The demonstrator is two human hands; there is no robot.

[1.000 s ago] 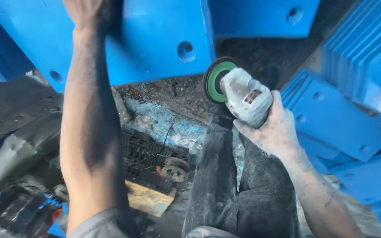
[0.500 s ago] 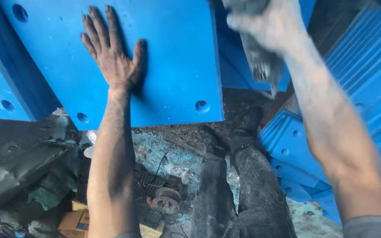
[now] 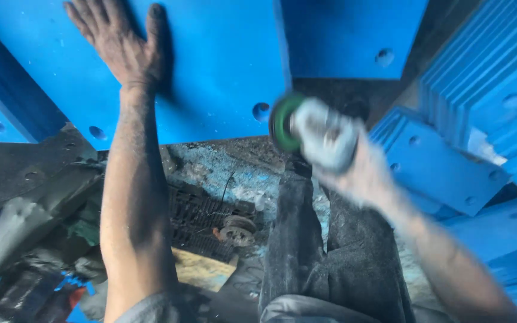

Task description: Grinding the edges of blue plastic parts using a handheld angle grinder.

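Fingers spread and flat, the left hand (image 3: 121, 45) presses on a big blue panel (image 3: 210, 66) at the upper left of the frame, while the fingers of the right hand (image 3: 360, 173), blurred in motion, appear wrapped around the pale body of an angle grinder (image 3: 321, 134) at centre right. Its green-backed disc (image 3: 282, 122) hangs just beside the panel's lower right corner, near a drilled hole (image 3: 261, 111); whether it touches the edge cannot be told through the blur. The risk from here, as a judgement: bare hands and a one-handed grip could let the disc snatch at the corner and kick toward the dark trouser leg (image 3: 306, 239) directly below, or the propped panel could slide under the pressing palm. Around them, more blue panels (image 3: 480, 78) stand stacked at the right, a second sheet (image 3: 354, 36) leans at top centre, and the dusty floor (image 3: 222, 173) at lower centre is littered with scrap, a small wheel (image 3: 237, 230) and a cardboard scrap (image 3: 201, 269).
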